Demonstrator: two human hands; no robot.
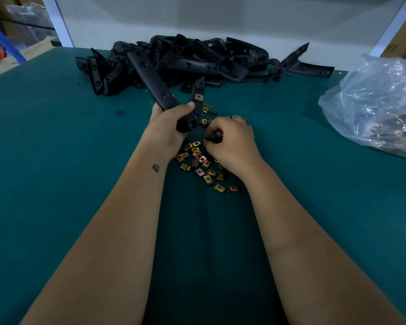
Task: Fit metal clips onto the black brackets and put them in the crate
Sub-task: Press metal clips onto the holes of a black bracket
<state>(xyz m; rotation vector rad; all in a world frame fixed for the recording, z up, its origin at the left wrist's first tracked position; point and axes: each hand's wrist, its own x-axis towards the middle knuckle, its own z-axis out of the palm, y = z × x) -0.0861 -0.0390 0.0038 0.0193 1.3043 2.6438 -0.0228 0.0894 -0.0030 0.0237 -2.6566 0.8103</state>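
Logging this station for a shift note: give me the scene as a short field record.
left hand: grips a black bracket, one metal clip already fitted
right hand: fingers curled down in the loose clips, picking
bracket pile: table's far edge
plastic bag: right side, holds more clips
surface: green table
crate: not in view

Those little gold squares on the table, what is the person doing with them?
They are metal clips. The left hand grips a black bracket that already has one clip on its short arm. The right hand is down in the loose clips, picking at them. More brackets lie in a pile behind, and a plastic bag of clips sits at the right.
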